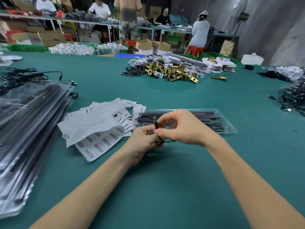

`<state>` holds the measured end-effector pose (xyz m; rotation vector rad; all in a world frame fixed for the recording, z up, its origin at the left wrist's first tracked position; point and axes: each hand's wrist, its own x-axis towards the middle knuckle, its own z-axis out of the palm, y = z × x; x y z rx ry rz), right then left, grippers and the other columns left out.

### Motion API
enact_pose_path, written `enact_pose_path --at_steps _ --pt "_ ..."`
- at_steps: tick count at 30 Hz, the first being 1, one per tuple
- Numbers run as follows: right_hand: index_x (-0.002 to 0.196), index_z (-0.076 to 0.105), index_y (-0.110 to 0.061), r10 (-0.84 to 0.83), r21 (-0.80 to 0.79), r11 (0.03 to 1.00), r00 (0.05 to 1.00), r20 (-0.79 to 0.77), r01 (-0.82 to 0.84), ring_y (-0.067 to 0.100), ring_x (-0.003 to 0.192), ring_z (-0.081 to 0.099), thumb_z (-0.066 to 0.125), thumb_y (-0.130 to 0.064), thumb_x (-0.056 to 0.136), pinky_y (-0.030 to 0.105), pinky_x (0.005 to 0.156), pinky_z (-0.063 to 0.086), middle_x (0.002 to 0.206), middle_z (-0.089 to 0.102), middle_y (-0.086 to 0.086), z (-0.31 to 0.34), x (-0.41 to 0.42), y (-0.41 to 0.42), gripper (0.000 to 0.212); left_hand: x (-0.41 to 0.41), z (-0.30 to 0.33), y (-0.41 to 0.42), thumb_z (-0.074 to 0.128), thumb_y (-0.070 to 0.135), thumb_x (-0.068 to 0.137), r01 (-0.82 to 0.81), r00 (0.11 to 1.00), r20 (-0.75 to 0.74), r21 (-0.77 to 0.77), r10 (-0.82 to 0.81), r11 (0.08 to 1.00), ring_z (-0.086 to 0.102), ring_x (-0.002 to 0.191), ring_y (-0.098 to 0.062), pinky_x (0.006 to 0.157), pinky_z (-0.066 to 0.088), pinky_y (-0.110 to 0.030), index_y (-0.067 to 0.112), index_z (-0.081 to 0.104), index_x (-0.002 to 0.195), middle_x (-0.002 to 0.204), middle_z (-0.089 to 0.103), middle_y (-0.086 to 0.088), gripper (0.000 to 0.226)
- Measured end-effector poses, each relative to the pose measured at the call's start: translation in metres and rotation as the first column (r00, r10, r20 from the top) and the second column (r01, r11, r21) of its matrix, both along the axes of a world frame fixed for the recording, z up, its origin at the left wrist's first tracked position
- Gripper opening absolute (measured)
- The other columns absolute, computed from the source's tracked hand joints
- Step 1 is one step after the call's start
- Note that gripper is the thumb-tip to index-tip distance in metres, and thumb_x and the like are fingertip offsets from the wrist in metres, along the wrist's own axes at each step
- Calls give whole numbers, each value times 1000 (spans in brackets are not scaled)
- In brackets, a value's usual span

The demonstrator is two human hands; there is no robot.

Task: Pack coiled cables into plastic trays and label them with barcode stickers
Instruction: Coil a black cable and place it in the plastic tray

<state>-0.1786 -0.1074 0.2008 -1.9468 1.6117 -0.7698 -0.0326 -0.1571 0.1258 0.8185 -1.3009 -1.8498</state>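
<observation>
Hands both on thin black coiled cable: I see left hand gripping coil, right hand pinching plug end (upright), just before clear plastic tray.

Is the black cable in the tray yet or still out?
Out: both hands, left hand and right hand, hold the cable above the table, short of the tray.

green worktable, grey wall, standing fan, red stool
</observation>
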Motion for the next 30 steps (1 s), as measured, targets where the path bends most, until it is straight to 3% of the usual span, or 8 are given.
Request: enact_pose_path --at_steps 2,6,9,13,19,25,28,30 --pt "85 77 -29 -5 66 998 999 -40 8 1 68 65 79 -32 82 20 69 52 80 74 -13 8 -4 -9 5 0 1 1 80 0 73 21 999 -34 18 -21 1000 59 67 -12 65 55 -21 10 74 77 77 65 -8 12" --pt "92 71 -32 -34 134 990 997 -70 43 6 85 70 82 -37 78 26 82 54 88 75 -11 12 -11 -23 18 -2 -1 0 79 7 72 9 997 -72 80 -3 997 66 70 -11 68 57 -20 -1 70 88 80 70 -7 21" --pt "99 68 -29 -58 178 982 998 4 56 4 77 66 79 -28 80 27 78 51 84 75 -10 5 -14 -28 22 1 1 2 81 13 67 49 995 -96 89 -40 995 68 74 -10 71 57 -19 10 77 73 79 73 -5 7" --pt "111 59 -32 -65 205 979 978 198 23 12 71 60 75 -20 87 32 73 47 82 77 -1 -6 -24 -23 31 3 1 1 82 15 66 77 991 -119 102 -64 992 71 86 -13 77 55 -18 8 79 84 92 75 -10 20" --pt "90 75 -17 -206 209 969 900 385 133 10 72 67 78 -21 86 29 69 53 82 76 3 -22 -27 -22 7 3 3 2 81 13 64 34 987 -160 138 -12 990 72 85 -14 78 57 -19 11 76 80 91 74 -9 16" --pt "90 81 -23 -230 215 959 949 217 184 6 65 57 61 -54 93 23 65 50 75 70 1 -27 -28 -16 37 0 5 4 85 18 57 -82 988 -123 56 89 995 71 78 -16 77 57 -21 15 78 68 80 75 -8 14" --pt "88 73 -5 -229 229 954 962 149 192 14 69 46 53 -70 85 31 72 39 72 53 4 -29 -31 -12 67 0 6 3 88 15 66 -151 988 -28 -62 150 987 69 74 -13 80 57 -25 16 78 71 77 75 -7 11" --pt "85 71 -8 -207 261 952 962 176 157 14 74 44 49 -65 83 35 76 35 75 55 1 -28 -33 -10 61 0 6 3 87 12 73 -197 978 35 -144 204 970 67 74 -16 85 57 -31 15 78 72 77 74 -9 10"
